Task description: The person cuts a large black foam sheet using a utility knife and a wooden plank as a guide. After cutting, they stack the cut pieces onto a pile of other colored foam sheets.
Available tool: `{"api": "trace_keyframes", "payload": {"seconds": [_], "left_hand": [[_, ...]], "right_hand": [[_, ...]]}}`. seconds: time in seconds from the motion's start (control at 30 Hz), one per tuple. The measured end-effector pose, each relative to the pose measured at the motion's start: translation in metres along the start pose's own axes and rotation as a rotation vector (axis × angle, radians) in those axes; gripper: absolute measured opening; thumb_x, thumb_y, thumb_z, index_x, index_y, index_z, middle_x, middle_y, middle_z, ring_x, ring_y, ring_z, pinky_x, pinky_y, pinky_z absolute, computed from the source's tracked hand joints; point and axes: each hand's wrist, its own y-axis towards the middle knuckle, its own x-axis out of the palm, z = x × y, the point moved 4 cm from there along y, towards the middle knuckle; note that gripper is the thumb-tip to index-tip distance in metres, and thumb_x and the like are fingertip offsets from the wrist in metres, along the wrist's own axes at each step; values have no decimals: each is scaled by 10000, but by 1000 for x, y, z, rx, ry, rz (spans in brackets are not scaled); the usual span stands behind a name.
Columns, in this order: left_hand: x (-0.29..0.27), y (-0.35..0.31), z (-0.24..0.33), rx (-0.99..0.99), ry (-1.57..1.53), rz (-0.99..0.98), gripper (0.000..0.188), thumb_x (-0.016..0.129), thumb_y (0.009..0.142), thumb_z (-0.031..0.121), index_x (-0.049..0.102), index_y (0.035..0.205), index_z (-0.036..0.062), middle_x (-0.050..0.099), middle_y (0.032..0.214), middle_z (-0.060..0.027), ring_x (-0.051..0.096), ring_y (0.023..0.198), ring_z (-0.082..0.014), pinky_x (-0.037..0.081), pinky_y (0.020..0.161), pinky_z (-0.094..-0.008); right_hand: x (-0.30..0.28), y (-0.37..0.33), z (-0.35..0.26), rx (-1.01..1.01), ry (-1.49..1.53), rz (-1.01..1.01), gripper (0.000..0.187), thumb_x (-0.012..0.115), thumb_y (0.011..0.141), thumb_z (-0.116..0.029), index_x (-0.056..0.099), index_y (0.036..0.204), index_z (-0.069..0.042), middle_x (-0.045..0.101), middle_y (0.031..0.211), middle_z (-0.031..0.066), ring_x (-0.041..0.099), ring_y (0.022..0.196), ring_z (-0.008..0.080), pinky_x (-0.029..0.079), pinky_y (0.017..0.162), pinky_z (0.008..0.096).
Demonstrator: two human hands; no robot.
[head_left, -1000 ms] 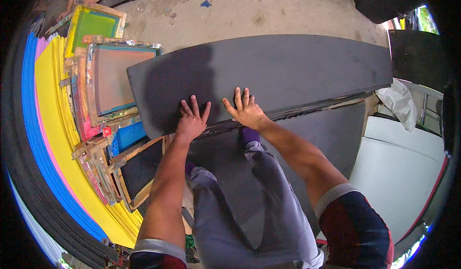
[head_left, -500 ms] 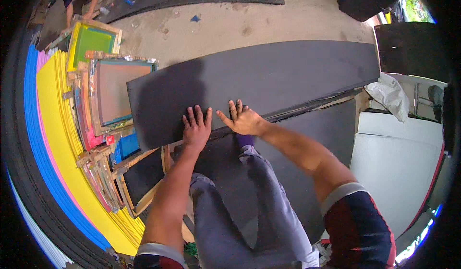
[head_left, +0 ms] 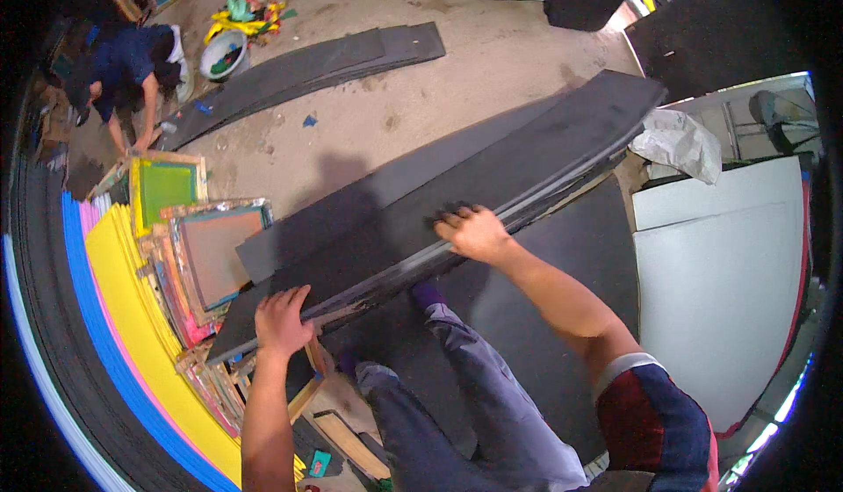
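A long stack of dark grey foam-like sheets (head_left: 544, 149) slants from the near left to the far right before me. Behind its upper layers shows a lighter grey sheet (head_left: 421, 162), partly covered. My left hand (head_left: 283, 321) rests on the near edge toward the stack's left end, its fingers stretched over the top. Farther right, my right hand (head_left: 479, 233) lies across the same edge, palm down, with fingers bent on the upper surface. The right fingertips look dark and are hard to make out. Whatever either hand touches beneath the edge is hidden.
Wooden-framed screens (head_left: 215, 255) lean at the left beside yellow sheets (head_left: 132, 299) and blue sheets (head_left: 97, 316). White sheets (head_left: 720, 272) stand at right near a crumpled white bag (head_left: 680, 145). Another person (head_left: 132, 79) crouches at upper left, near a basin (head_left: 224, 55) and a second grey stack (head_left: 307, 75).
My hands have moved apart, the left leftward and the right to the right. The upper dark sheets now lie at a steeper slant, leaving another sheet showing behind. The view has shifted.
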Motion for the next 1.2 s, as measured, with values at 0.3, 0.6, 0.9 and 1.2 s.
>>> {"api": "trace_keyframes", "payload": {"seconds": [0.3, 0.6, 0.9, 1.2], "left_hand": [[26, 95, 104, -320, -1, 146, 588, 883, 776, 356, 669, 1288, 161, 766, 1120, -101, 727, 1067, -315, 564, 905, -480], [42, 92, 76, -167, 24, 59, 467, 831, 838, 296, 696, 1267, 166, 770, 1123, -131, 733, 1048, -333, 573, 896, -470], [9, 65, 65, -230, 12, -68, 525, 821, 832, 387, 679, 1281, 155, 770, 1076, -160, 740, 990, -388, 582, 865, -509], [-11, 124, 118, -324, -88, -66, 438, 834, 833, 441, 785, 1199, 206, 766, 1211, -102, 702, 1162, -309, 542, 984, -454]], "right_hand": [[-2, 61, 11, -3, 147, -86, 445, 673, 874, -232, 676, 1316, -182, 729, 1225, 69, 697, 1165, 298, 593, 896, 467], [11, -18, 124, 154, 60, -128, 337, 660, 862, -204, 729, 1185, -139, 772, 1092, 117, 749, 1038, 319, 595, 816, 482], [5, 34, 86, 76, 131, -104, 166, 675, 823, -196, 774, 869, -71, 772, 863, 169, 770, 845, 363, 621, 765, 500], [-6, -14, 115, 7, 249, -62, 491, 663, 824, -178, 660, 1311, -116, 744, 1195, 127, 729, 1073, 350, 594, 881, 499]]}}
